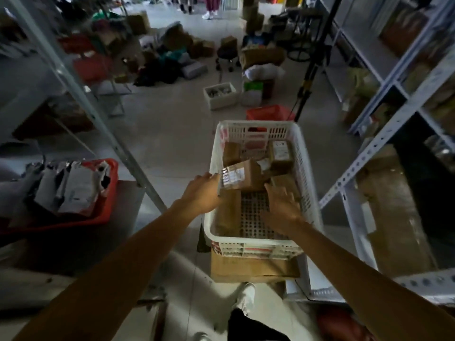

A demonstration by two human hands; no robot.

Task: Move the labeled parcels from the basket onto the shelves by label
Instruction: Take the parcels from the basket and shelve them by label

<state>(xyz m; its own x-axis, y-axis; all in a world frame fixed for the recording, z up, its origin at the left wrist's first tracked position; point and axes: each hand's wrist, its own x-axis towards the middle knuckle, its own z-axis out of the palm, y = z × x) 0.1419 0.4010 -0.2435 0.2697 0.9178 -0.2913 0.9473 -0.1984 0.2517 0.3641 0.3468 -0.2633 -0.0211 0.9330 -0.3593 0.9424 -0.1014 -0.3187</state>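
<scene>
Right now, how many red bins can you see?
2 red bins: one at left on a table, stuffed with grey mailers; one on the floor just beyond the white basket. Others may hide in the far clutter.

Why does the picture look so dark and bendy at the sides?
Head view: the room is dim, and the brightest thing is the white basket; the wide-angle lens bows the shelf posts near the edges; the right hand is smeared by motion blur, and the floor clutter far off is soft.

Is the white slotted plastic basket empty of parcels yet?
No, the white slotted plastic basket holds several brown cardboard parcels, one labeled parcel gripped by the left hand.
</scene>
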